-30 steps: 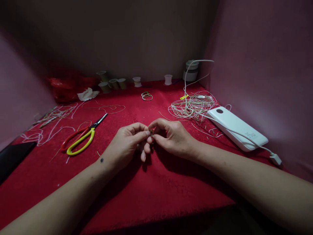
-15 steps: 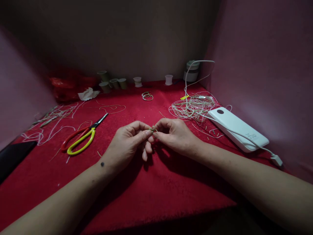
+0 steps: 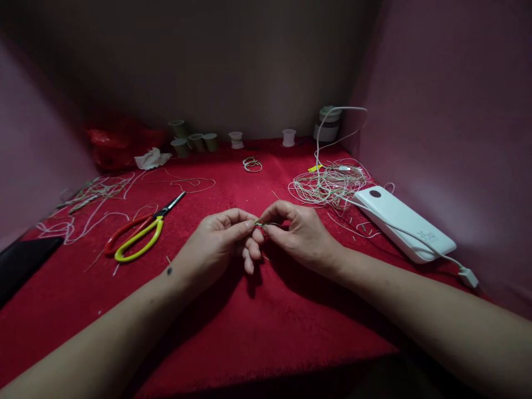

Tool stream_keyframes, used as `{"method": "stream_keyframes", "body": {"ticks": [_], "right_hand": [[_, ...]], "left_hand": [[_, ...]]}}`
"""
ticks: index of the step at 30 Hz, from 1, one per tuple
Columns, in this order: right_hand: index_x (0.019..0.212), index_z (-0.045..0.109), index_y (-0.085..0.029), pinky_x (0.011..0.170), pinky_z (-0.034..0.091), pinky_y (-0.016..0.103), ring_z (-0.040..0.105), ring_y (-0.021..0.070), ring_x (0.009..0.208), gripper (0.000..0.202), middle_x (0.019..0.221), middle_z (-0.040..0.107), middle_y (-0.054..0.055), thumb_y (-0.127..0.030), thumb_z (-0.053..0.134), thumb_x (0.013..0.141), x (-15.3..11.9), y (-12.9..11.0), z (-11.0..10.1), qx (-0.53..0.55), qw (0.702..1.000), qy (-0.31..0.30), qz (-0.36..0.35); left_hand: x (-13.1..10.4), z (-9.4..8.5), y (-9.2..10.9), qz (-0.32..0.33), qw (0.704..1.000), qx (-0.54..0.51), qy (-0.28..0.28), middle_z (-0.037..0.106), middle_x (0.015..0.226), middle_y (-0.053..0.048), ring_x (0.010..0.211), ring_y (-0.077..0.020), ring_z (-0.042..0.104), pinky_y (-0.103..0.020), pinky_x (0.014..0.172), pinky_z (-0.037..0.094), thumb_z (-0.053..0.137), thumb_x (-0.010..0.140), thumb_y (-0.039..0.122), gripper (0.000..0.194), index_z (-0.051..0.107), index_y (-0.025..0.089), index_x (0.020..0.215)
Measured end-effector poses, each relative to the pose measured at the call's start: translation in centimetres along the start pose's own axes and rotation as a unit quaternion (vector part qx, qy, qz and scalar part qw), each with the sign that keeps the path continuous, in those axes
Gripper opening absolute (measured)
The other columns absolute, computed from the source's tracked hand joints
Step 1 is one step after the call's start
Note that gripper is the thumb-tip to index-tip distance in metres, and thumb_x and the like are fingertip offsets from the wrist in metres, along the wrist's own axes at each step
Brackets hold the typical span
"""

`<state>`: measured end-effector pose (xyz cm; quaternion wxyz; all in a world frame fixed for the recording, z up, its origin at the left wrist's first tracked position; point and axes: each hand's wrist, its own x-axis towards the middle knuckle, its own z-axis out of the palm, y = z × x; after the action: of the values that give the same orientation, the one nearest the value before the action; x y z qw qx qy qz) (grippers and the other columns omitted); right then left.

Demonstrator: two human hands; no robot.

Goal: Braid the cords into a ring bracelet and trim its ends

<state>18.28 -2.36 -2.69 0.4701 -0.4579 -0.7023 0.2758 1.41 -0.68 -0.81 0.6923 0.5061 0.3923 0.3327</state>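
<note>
My left hand (image 3: 220, 238) and my right hand (image 3: 299, 230) meet over the middle of the red cloth. Between their fingertips is a small length of thin green cord (image 3: 260, 224). My left thumb and index finger pinch one side of it, and my right thumb and index finger pinch the other. Much of the cord is covered by the fingers. To the left of my left hand lie scissors (image 3: 143, 233) with one red and one yellow handle, blades pointing away from me. A few small cord rings (image 3: 252, 164) rest farther back.
On the right, a white power bank (image 3: 405, 221) with a cable lies beside tangled cord (image 3: 328, 185). Loose threads (image 3: 100, 191) and a black object (image 3: 29, 266) are at left. Spools (image 3: 236, 140), a jar (image 3: 327, 124), crumpled tissue (image 3: 153, 159) and a red bag (image 3: 116, 144) line the back.
My fingertips have shifted slightly on the cord; its small loop between them now looks flatter and drawn out. The whole view has moved a little. Nothing else has visibly changed.
</note>
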Motion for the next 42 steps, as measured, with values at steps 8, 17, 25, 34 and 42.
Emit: {"method": "stream_keyframes", "body": {"ticks": [8, 17, 25, 34, 42], "right_hand": [[0.086, 0.064, -0.016, 0.069, 0.05, 0.024, 0.064, 0.0111, 0.073, 0.014, 0.08, 0.069, 0.002, -0.006, 0.055, 0.079, 0.1, -0.2, -0.1, 0.039, 0.999, 0.006, 0.006], [0.08, 0.056, -0.016, 0.057, 0.048, 0.023, 0.059, 0.0099, 0.061, 0.01, 0.071, 0.064, -0.001, -0.014, 0.064, 0.073, 0.4, -0.3, 0.1, 0.223, 0.964, -0.027, 0.144], [0.078, 0.055, -0.016, 0.057, 0.045, 0.022, 0.056, 0.008, 0.057, 0.014, 0.067, 0.063, -0.002, -0.016, 0.068, 0.071, 0.5, -0.5, -0.1, 0.277, 0.937, -0.03, 0.211], [0.069, 0.058, -0.014, 0.051, 0.037, 0.022, 0.047, 0.0068, 0.051, 0.015, 0.059, 0.055, -0.002, -0.02, 0.06, 0.082, 0.7, -1.0, -0.9, 0.21, 0.943, -0.136, 0.22], [0.069, 0.058, -0.015, 0.046, 0.033, 0.02, 0.044, 0.0059, 0.047, 0.017, 0.056, 0.055, -0.004, -0.028, 0.07, 0.072, 0.6, -0.9, -0.6, 0.216, 0.941, -0.109, 0.238]], "left_hand": [[0.1, 0.2, 0.4, -0.01, 0.998, -0.059, 0.031, 0.065, 0.063, -0.003, 0.042, -0.0094, 0.056, -0.019, 0.035, 0.05, 0.059, 0.082, 0.01, 0.006, 0.061, 0.01, 0.076], [0.0, 0.3, -0.1, 0.019, 0.999, -0.041, 0.023, 0.067, 0.067, -0.004, 0.044, -0.0105, 0.058, -0.02, 0.036, 0.05, 0.064, 0.08, 0.015, 0.004, 0.061, 0.011, 0.079], [0.0, 0.4, -0.2, 0.042, 0.999, 0.0, -0.002, 0.066, 0.065, -0.002, 0.043, -0.0106, 0.058, -0.021, 0.038, 0.05, 0.06, 0.083, 0.019, 0.007, 0.058, 0.013, 0.081], [-0.1, 0.4, -0.3, 0.061, 0.997, 0.034, -0.016, 0.067, 0.065, -0.001, 0.041, -0.0112, 0.06, -0.02, 0.037, 0.05, 0.058, 0.085, 0.02, 0.005, 0.056, 0.015, 0.084], [-0.2, 0.6, 0.1, 0.02, 0.999, 0.043, -0.005, 0.066, 0.056, 0.001, 0.034, -0.0118, 0.059, -0.017, 0.033, 0.045, 0.056, 0.087, 0.019, 0.005, 0.054, 0.015, 0.088]]}}
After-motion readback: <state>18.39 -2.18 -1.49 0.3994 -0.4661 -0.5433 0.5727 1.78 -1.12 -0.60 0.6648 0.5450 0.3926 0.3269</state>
